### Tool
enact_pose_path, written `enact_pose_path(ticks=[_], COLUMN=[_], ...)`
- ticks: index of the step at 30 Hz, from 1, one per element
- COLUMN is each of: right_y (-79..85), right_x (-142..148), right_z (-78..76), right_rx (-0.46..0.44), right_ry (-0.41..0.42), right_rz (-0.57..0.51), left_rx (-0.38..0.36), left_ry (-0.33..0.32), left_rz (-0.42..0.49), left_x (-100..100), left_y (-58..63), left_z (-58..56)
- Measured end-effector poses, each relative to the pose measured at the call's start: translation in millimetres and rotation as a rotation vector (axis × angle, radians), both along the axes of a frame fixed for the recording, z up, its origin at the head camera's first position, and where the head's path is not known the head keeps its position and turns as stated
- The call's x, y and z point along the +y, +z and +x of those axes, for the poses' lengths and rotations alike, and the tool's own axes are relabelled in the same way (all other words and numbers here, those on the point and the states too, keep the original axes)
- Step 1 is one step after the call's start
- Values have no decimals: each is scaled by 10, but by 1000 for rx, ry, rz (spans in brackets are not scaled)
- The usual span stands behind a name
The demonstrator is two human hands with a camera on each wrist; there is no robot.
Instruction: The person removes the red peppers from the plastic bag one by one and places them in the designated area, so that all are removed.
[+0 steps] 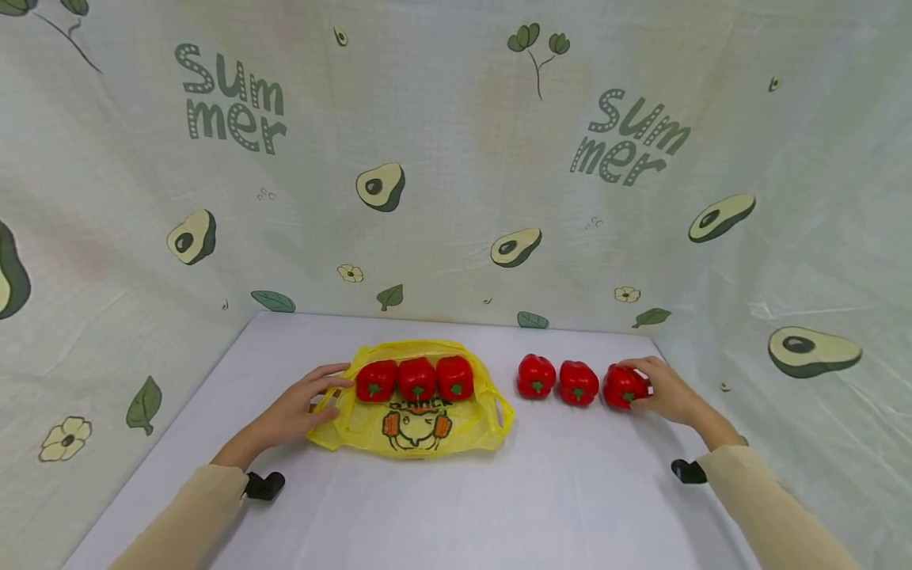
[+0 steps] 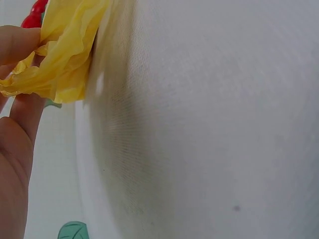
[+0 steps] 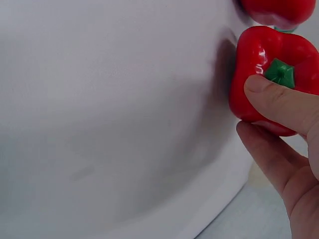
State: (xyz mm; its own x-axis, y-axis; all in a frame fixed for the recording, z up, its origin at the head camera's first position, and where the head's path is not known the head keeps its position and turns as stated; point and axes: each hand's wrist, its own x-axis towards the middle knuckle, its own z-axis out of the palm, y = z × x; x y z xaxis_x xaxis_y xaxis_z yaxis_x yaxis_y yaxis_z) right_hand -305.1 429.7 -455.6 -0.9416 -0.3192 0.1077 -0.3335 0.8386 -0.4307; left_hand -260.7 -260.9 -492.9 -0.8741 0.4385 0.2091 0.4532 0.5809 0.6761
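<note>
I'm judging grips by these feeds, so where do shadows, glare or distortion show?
Head: bright, soft shadows on the white tabletop. Left wrist: a brownish shadow beside the yellow bag, the tabletop's edge looks bowed. Right wrist: a broad grey shadow by the held red pepper, small white glints on it.

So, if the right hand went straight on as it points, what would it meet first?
Likely the neighbouring pepper, just left of the held pepper, though depth is hard to judge.

Left hand (image 1: 302, 404) holds bag (image 1: 466, 423) at left edge, three peppers (image 1: 416, 378) lie in or on it (unclear which), right hand (image 1: 666, 389) grips end pepper (image 1: 621, 388) of three to the right.
</note>
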Motion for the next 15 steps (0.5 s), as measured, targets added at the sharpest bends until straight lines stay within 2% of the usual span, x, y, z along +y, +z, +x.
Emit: enact_pose_path(ticks=[8,15], right_y=[-73,45], right_x=[-4,-11], right_z=[18,42], right_rx=[-47,-79], right_ry=[-21,36], right_rz=[9,9], left_rx=[-22,-34], left_ry=[8,20], left_rz=[0,12], left_x=[2,2], left_y=[5,-1], left_z=[-9,6])
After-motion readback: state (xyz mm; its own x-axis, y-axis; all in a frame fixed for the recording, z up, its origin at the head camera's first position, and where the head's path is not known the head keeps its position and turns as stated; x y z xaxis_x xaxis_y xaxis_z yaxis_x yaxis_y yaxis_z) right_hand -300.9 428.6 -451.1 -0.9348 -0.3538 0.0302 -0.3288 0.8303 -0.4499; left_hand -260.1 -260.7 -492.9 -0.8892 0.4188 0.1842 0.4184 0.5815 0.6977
